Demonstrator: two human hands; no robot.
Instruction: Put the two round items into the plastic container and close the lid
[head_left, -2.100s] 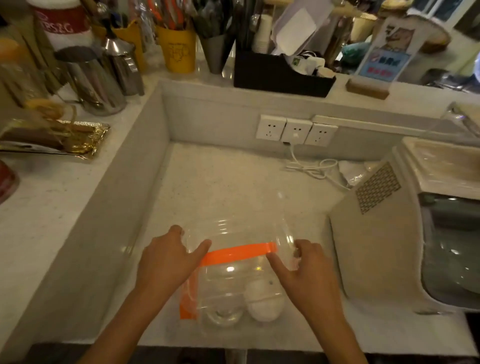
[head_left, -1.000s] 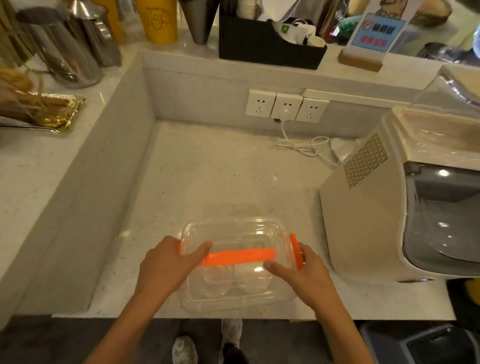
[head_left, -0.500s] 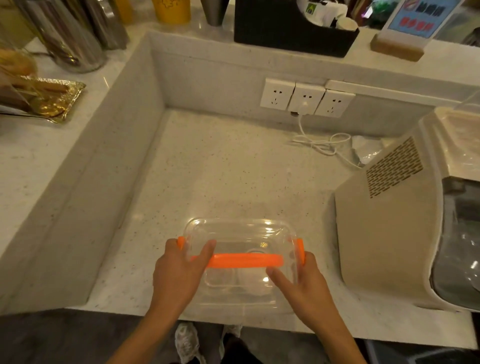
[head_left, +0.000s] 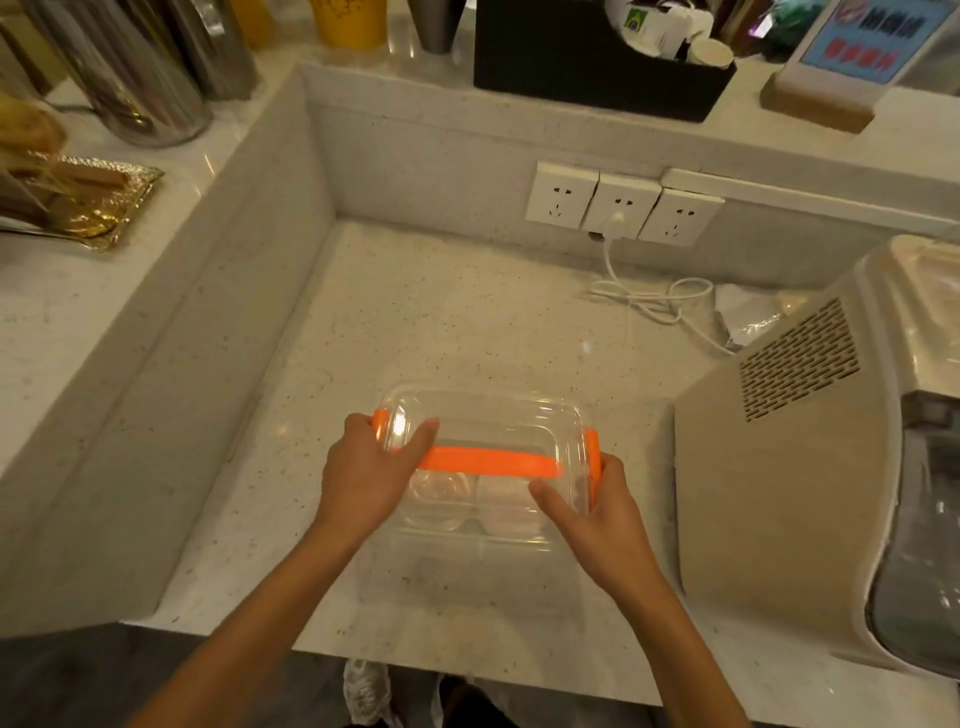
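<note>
The clear lid (head_left: 483, 431) has come down onto the plastic container (head_left: 467, 571) (two round items (head_left: 470, 501) inside); left hand (head_left: 366, 475) and right hand (head_left: 597, 506) pinch its orange side clips (head_left: 594, 460), so only latching remains.

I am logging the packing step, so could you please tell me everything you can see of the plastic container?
The plastic container is a clear, rounded rectangular box sitting flat on the speckled counter. Its transparent lid is down on top, with an orange handle across it and orange clips at both ends. Two round items show through it, side by side. The left hand presses the left end and the right hand the right end.
</note>
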